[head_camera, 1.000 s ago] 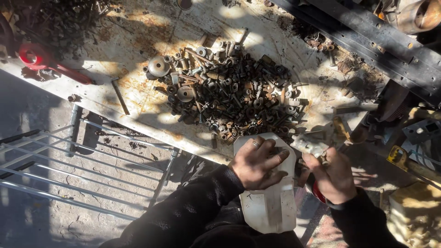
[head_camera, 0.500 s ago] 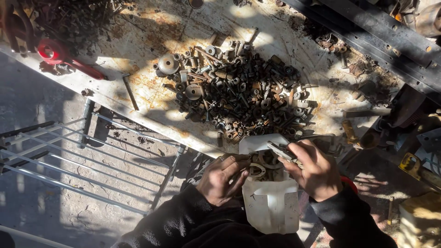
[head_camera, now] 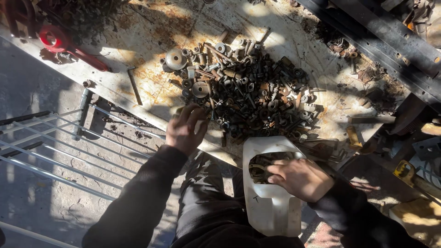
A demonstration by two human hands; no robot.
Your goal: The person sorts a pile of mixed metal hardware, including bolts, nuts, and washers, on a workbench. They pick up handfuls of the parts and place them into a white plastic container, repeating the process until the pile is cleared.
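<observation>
A heap of rusty nuts, bolts and washers [head_camera: 250, 94] lies on a worn white workbench [head_camera: 151, 32]. My left hand [head_camera: 184, 128] reaches over the bench's near edge with fingers spread, touching the heap's near left side and holding nothing that I can see. A cut-open white plastic jug [head_camera: 268, 202] sits in front of me with several metal parts inside. My right hand [head_camera: 298, 178] rests on the jug's opening, fingers curled on its rim and into the hole.
A red-handled tool [head_camera: 62, 43] lies at the bench's far left beside a dark pile of scrap. A black metal beam [head_camera: 386, 39] crosses the far right. A grey metal rack [head_camera: 69, 156] stands below left, and a yellow tool [head_camera: 404, 169] lies at the right.
My left hand has left the jug and moved up-left to the heap. My right hand has let go of the metal piece that it held and settled on the jug's opening.
</observation>
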